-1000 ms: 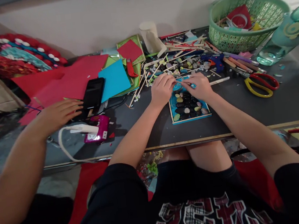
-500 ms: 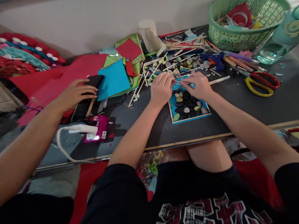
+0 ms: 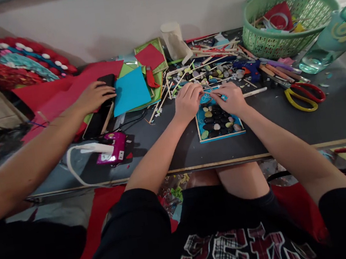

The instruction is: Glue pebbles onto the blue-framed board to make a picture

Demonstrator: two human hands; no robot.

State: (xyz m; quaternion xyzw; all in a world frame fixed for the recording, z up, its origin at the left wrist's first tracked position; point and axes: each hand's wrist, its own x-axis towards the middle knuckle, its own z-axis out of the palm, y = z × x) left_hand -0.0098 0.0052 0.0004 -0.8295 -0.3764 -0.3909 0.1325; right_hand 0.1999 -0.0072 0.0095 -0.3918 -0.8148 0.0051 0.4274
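Behind our dark bench (image 3: 345,118) stands a pale wall (image 3: 81,26). Our left hand (image 3: 190,102) and our right hand (image 3: 231,98) meet over the far end of a blue board (image 3: 200,119), with the fingers bent and the fingertips almost together. Between them we seem to pinch something thin, but it is too small to see well, so we cannot tell if each hand is clamped on it. This board lies flat on the bench in front of us, with thin wooden strips (image 3: 225,136) along its edges; black stones (image 3: 209,127) and some pale stones (image 3: 205,134) cover its near part. Just right of our right hand lies a pale stick (image 3: 255,91). Beyond the board we have loose stones (image 3: 216,73) and many wooden sticks (image 3: 209,51). To the right of these are a blue glue gun (image 3: 251,70), scissors (image 3: 301,105) with one red and one yellow handle, a green basket (image 3: 277,46) and a bottle (image 3: 319,51). On our left, a co-worker's hand (image 3: 97,95) rests on a black phone (image 3: 108,80), beside a blue paper (image 3: 131,91). Nearer to the edge sits a purple socket box (image 3: 118,142) with a white plug (image 3: 98,148).
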